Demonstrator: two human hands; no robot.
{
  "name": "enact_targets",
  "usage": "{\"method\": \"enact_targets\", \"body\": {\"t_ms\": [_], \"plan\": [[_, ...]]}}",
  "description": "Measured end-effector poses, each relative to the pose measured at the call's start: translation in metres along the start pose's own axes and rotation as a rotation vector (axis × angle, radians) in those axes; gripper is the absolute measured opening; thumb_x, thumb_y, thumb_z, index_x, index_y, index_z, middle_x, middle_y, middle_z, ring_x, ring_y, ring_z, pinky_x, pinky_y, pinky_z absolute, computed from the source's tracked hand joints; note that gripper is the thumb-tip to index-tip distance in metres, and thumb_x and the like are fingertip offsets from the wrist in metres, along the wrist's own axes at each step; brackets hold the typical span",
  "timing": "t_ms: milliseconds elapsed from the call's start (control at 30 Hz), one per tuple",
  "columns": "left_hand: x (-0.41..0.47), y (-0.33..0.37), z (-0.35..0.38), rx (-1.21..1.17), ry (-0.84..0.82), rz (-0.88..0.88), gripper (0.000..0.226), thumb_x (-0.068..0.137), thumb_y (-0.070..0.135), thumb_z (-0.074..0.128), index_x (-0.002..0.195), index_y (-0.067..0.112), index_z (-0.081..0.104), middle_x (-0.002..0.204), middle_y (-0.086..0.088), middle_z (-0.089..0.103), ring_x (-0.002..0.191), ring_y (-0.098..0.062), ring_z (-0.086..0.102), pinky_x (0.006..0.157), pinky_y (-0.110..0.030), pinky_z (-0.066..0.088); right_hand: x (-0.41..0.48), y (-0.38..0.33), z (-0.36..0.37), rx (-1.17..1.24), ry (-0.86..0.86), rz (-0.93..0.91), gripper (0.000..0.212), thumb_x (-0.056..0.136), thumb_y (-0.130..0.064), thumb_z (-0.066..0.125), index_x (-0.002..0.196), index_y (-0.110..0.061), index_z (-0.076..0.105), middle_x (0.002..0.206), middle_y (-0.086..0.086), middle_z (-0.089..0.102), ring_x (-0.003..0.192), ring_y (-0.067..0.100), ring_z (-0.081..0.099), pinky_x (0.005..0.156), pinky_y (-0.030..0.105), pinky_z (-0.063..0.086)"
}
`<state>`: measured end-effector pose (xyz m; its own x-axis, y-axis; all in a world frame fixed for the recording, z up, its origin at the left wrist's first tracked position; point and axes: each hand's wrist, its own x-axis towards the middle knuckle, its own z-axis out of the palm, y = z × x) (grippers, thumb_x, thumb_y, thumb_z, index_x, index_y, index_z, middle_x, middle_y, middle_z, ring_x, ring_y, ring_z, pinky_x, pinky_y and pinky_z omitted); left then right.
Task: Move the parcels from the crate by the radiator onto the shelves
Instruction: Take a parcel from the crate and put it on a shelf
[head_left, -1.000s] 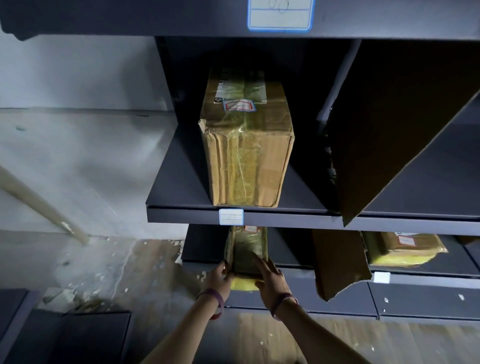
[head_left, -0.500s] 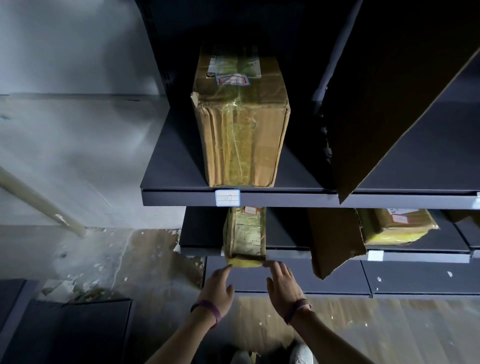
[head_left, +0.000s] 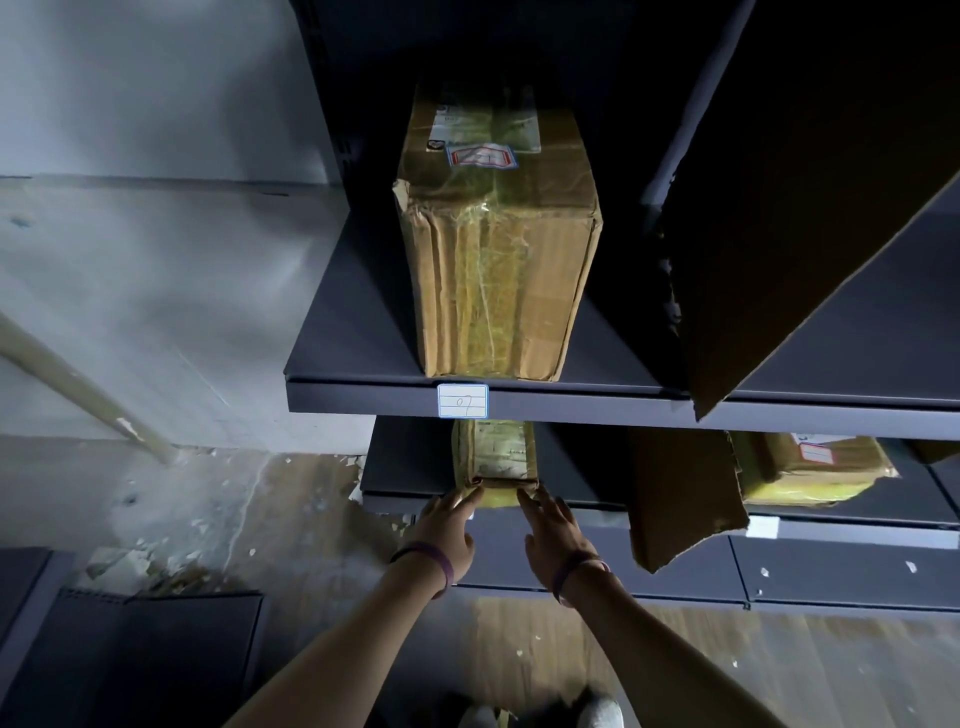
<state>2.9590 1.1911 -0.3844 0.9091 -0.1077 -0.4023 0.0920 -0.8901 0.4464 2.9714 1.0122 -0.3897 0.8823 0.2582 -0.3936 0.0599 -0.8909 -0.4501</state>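
Dim overall, light falling from the left, deep shadow at upper right, wide-angle bending at edges.

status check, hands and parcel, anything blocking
Both open: left hand, right hand, fingertips against small parcel front end. It lies on lower shelf. Cardboard divider to its right, apart, nothing blocking.

A pale, scuffed wall (head_left: 156, 234) fills the far left; a slanted pale bar (head_left: 78, 384) crosses it; white flakes (head_left: 171, 561) litter the wooden floor (head_left: 779, 665) at its foot; a dark panel (head_left: 156, 660) lies near left; a large cardboard sheet (head_left: 805, 208) leans at upper right, a smaller torn one (head_left: 680, 499) below it; a blue-edged white label (head_left: 462, 400) reads 07.
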Motion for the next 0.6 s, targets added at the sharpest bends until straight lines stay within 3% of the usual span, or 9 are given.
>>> {"method": "enact_targets", "body": {"t_ms": [367, 600], "plan": [[0.01, 0.005, -0.009, -0.048, 0.043, -0.061, 0.069, 0.093, 0.011, 0.048, 0.148, 0.04, 0.019, 0.157, 0.013, 0.016, 0.144, -0.018, 0.019, 0.112, -0.041, 0.033, 0.01, -0.007, -0.009, 0.038, -0.063, 0.043, 0.071, 0.095, -0.001, 0.038, 0.155, -0.027, 0.009, 0.162, -0.003, -0.007, 0.149, 0.028, -0.005, 0.119, 0.038, 0.015], [-0.023, 0.026, -0.016, -0.068, 0.004, -0.065, 0.065, 0.095, 0.022, 0.049, 0.15, 0.032, 0.017, 0.158, 0.006, 0.018, 0.145, -0.018, 0.019, 0.114, -0.038, 0.03, -0.026, -0.025, -0.025, 0.022, -0.067, 0.043, 0.067, 0.096, -0.012, 0.045, 0.154, -0.021, 0.013, 0.162, 0.001, 0.01, 0.146, 0.026, 0.015, 0.117, 0.037, 0.024]]}}
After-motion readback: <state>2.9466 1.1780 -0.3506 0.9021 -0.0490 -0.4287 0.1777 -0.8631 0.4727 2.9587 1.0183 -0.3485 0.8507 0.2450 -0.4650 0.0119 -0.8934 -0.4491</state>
